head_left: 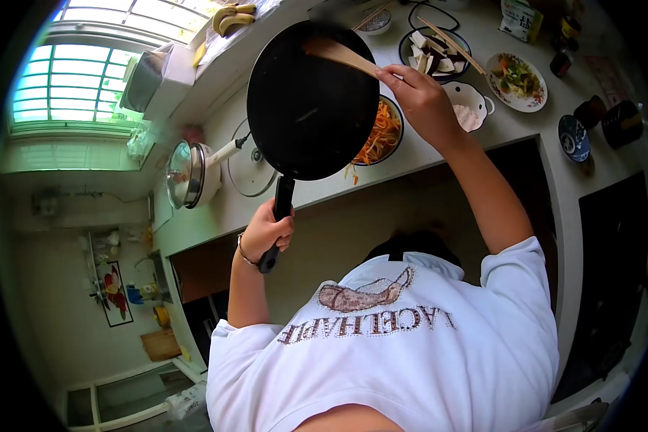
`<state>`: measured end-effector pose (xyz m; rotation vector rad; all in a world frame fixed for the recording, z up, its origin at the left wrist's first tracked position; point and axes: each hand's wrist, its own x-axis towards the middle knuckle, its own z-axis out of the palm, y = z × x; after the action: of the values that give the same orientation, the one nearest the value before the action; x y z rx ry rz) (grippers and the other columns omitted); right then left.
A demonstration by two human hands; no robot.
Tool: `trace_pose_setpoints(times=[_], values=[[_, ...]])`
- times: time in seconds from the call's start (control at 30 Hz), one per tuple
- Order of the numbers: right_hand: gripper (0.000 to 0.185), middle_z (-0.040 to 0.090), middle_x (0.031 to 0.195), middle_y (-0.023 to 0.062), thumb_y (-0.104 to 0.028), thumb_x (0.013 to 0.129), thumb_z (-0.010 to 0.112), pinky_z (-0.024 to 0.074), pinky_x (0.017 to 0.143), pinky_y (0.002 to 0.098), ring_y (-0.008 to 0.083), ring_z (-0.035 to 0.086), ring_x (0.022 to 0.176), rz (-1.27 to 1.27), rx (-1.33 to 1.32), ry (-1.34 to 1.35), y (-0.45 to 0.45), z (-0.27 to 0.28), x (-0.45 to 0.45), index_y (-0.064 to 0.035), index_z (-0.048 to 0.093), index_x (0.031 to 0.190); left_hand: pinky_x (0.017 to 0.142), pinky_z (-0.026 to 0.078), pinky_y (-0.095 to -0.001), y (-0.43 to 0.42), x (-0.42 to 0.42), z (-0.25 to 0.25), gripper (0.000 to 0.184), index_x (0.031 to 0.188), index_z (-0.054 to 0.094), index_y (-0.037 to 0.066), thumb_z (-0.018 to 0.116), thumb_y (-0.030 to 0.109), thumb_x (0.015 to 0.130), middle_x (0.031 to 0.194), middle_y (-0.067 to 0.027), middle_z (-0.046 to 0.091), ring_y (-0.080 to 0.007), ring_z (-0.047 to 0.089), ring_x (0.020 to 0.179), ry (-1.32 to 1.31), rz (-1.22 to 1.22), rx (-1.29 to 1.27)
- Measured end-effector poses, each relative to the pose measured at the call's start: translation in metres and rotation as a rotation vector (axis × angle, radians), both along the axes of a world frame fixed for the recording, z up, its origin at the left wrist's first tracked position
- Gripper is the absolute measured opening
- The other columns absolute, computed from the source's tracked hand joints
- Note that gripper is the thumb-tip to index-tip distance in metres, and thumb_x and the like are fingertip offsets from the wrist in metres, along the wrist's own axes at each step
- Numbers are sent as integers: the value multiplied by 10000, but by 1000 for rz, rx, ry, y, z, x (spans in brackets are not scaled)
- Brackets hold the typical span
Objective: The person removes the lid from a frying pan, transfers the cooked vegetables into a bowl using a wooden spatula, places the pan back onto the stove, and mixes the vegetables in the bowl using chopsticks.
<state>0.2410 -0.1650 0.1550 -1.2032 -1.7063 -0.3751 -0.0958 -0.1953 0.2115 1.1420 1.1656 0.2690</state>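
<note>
A black frying pan (302, 122) is lifted over the counter and tipped up, so its dark inside faces me. My left hand (265, 232) is wrapped round the black pan handle (284, 201). In my right hand (423, 101), closed fingers grip a wooden spatula (345, 56), whose flat end lies against the inside of the pan near its top. Beside the pan's right rim, partly covered by it, stands a bowl of shredded orange vegetables (383, 133). A few shreds (353, 173) lie on the counter below that bowl.
Behind my right hand are a bowl of cut eggplant (439, 57) with chopsticks (453, 45), a white handled dish (475, 97) and a plate of vegetables (517, 83). A glass lid (241, 173) and a lidded pot (194, 173) stand left. Bananas (232, 17) lie far back.
</note>
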Motion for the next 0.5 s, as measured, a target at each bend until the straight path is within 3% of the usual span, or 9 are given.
trace_pose_setpoints(times=[0.17, 0.27, 0.43, 0.5], values=[[301, 591, 938, 93, 25, 701, 562, 495, 720, 326, 252, 603, 808, 6, -200, -59, -22, -53, 10, -33, 597, 994, 346, 305, -216, 5, -5, -2, 109, 840, 430, 42, 522, 18, 784, 543, 4, 411, -60, 347, 380, -69, 12, -14], [311, 595, 927, 90, 34, 692, 568, 496, 716, 324, 253, 603, 800, 42, -159, -2, -30, -42, 7, -32, 608, 993, 346, 302, -214, 11, -10, -6, 104, 848, 434, 45, 523, 27, 797, 546, 4, 410, -57, 341, 381, -100, 23, -21], [329, 590, 943, 101, 22, 706, 573, 497, 723, 320, 258, 601, 817, 116, -27, 183, -6, 22, -33, -14, 595, 1033, 345, 301, -212, 11, -9, -7, 101, 860, 439, 44, 524, 30, 806, 547, 5, 407, -57, 339, 378, -142, 30, -105], [323, 590, 956, 100, -2, 720, 564, 492, 728, 323, 257, 596, 822, 135, 84, 113, 4, 29, -47, -12, 591, 1041, 345, 300, -210, 10, -7, -8, 102, 871, 446, 47, 526, 36, 809, 547, 6, 407, -57, 337, 377, -121, -13, -87]])
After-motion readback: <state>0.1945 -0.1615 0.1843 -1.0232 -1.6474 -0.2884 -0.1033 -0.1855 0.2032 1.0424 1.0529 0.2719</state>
